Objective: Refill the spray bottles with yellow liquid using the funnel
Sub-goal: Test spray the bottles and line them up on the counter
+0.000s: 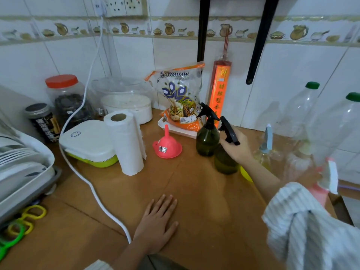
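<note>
Head view, right hand (236,147) fingers grasping near spray bottle (226,160), left hand (157,223) released flat, funnel (167,146) beside paper roll (126,143).

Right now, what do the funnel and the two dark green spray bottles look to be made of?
The funnel looks like matte, opaque pink-red moulded plastic, possibly silicone. Both bottles, the far spray bottle and the near spray bottle under the right hand, look like glossy translucent olive-green plastic with light showing through; their trigger heads are opaque black plastic.
</note>
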